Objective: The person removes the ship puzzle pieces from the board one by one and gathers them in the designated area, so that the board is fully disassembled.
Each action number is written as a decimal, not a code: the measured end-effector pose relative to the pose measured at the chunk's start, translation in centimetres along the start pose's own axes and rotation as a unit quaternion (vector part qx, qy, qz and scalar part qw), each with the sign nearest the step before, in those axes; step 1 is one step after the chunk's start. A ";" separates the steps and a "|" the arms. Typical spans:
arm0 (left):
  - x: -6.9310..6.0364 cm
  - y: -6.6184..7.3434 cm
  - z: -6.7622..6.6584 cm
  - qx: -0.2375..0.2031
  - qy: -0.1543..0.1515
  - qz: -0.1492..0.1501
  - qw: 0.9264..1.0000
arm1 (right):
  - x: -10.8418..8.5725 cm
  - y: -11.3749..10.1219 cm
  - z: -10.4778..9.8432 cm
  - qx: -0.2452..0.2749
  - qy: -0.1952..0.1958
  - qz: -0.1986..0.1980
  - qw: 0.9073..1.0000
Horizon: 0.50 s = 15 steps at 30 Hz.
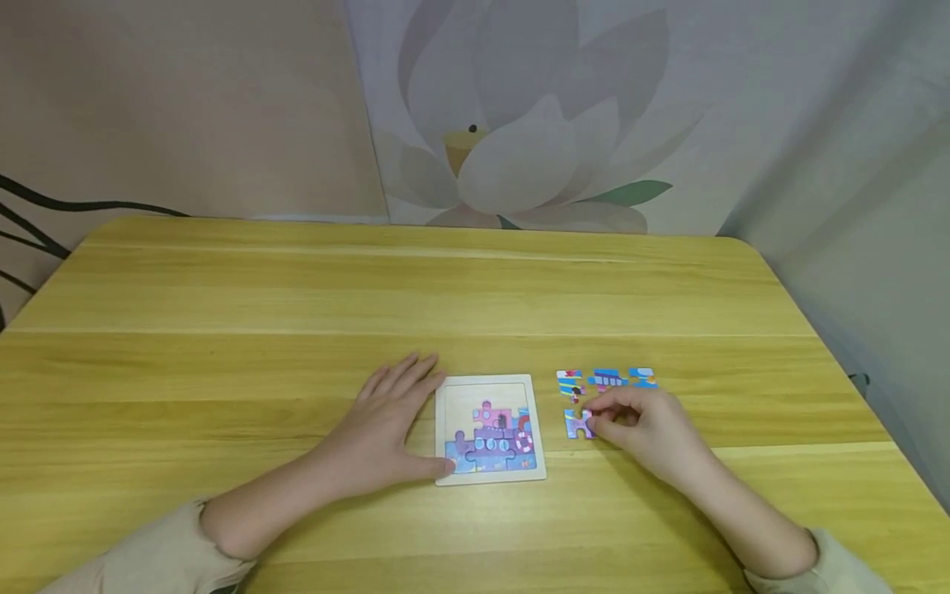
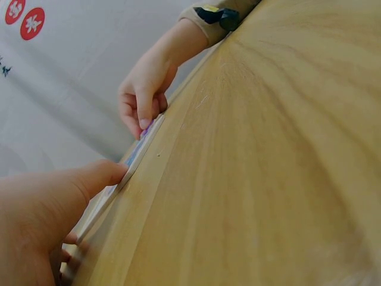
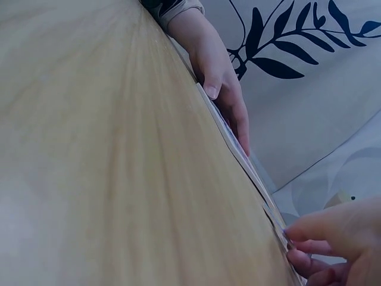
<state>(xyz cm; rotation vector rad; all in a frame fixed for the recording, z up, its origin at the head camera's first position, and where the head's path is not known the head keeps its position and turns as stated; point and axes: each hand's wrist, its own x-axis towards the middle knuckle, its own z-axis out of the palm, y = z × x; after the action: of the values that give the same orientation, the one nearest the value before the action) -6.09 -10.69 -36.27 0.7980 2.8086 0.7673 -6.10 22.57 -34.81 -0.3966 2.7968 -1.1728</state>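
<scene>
A square puzzle board with a pale rim lies on the table, its lower and right parts filled with purple, pink and blue pieces. My left hand rests at its left side, fingers spread, with the thumb on the lower left corner. Right of the board, my right hand pinches a light blue and purple puzzle piece between thumb and fingers at its right edge. The right wrist view also has this right hand low at the table surface. Whether the piece is lifted, I cannot tell.
Behind the right hand lie more loose pieces: a striped one with red, a blue and purple one and a blue one partly hidden by the fingers. The wooden table ends at a wall with a flower print.
</scene>
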 end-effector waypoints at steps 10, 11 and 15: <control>0.0 -0.2 0.2 -0.001 0.004 0.000 1.000 | 0.0 -0.2 0.2 -0.064 0.027 -0.032 0.997; 0.0 -0.2 0.2 0.000 0.005 0.001 1.000 | 0.0 -0.2 0.2 -0.061 0.027 -0.030 0.997; 0.0 -0.2 0.2 0.002 0.004 0.003 1.000 | -0.1 -0.2 0.1 -0.036 0.027 -0.012 0.999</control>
<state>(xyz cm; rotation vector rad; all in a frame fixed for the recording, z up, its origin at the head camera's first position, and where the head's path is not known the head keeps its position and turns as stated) -6.15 -10.72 -36.49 0.8071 2.8175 0.7667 -5.95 22.43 -34.73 -0.4104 2.8947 -1.1064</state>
